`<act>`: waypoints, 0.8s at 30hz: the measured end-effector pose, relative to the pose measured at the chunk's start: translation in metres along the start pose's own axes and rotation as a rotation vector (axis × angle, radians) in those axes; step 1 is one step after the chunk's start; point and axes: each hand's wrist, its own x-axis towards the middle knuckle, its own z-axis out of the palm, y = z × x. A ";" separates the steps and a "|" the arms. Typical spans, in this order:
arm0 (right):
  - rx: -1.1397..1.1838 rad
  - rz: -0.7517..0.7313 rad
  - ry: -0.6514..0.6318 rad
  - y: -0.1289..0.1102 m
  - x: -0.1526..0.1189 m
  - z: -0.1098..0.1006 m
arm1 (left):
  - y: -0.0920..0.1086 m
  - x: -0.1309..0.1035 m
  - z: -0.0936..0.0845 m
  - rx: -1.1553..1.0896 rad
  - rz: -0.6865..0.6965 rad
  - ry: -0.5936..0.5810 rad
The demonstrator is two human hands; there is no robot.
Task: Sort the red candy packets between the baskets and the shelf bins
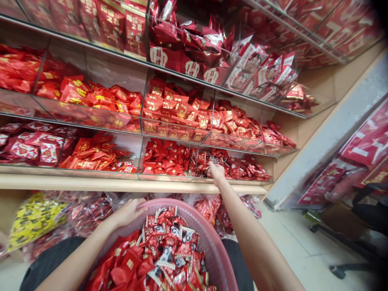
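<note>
A pink plastic basket stands in front of me between my knees. It holds plain red packets on the left and red packets with black-and-white pictures on the right. My left hand grips the basket's far left rim. Over the front edge of a clear bin on the lowest shelf reaches my right hand, its fingers curled together among small dark red packets. What lies between those fingertips is too small to make out.
Clear-fronted bins of red packets fill the shelves ahead. Under the wooden shelf edge lie bagged goods, including a yellow patterned bag. At right are a grey wall, a wheeled chair base and tiled floor.
</note>
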 end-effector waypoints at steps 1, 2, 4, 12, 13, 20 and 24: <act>0.021 0.010 0.006 0.000 0.001 -0.002 | 0.001 0.000 -0.001 0.001 -0.001 0.001; 0.041 0.022 0.010 -0.001 0.002 -0.004 | 0.002 -0.001 -0.001 0.003 -0.001 0.000; 0.080 0.037 0.017 -0.003 0.002 -0.008 | 0.004 -0.001 -0.002 0.007 0.004 -0.001; 0.226 0.050 0.005 -0.012 -0.027 -0.042 | 0.003 0.000 0.000 0.037 -0.006 0.008; 0.246 0.054 -0.004 -0.012 -0.034 -0.047 | 0.003 0.000 -0.001 0.030 -0.006 0.006; 0.443 0.133 -0.241 0.011 -0.122 -0.055 | 0.008 -0.001 -0.002 0.036 -0.030 0.008; 0.368 0.063 -0.374 0.032 -0.181 -0.046 | 0.006 -0.001 -0.001 0.033 -0.040 0.013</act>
